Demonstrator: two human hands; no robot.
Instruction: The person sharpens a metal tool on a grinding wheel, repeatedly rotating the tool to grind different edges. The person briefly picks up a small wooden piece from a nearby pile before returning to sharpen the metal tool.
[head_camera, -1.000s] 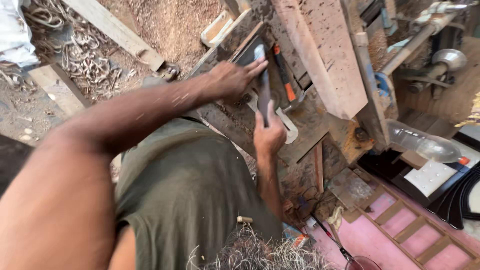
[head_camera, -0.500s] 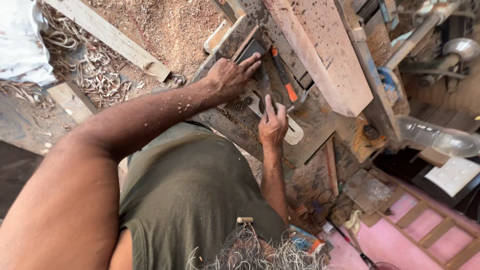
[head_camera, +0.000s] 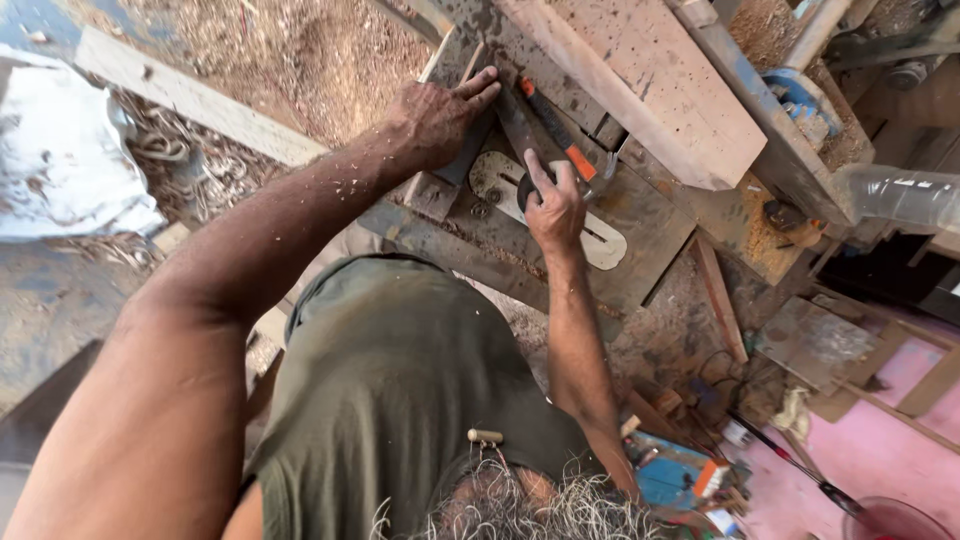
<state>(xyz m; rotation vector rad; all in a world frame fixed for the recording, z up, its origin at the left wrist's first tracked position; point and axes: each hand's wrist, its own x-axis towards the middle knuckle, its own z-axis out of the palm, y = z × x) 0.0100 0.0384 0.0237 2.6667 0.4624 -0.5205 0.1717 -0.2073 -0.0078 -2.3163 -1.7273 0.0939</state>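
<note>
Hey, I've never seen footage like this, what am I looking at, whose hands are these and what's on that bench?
This is one picture from a camera worn on a person's head, looking down past their grey hair and olive shirt at both bare hands. No machine arm is involved. The left hand lies flat, pressing a small wooden piece on a worn, dusty workbench. The right hand grips a dark tool; exactly what it is cannot be told. Beside it lie an orange-handled tool, a pale slotted plate and a broad plank. Wood shavings and sawdust cover the floor.
</note>
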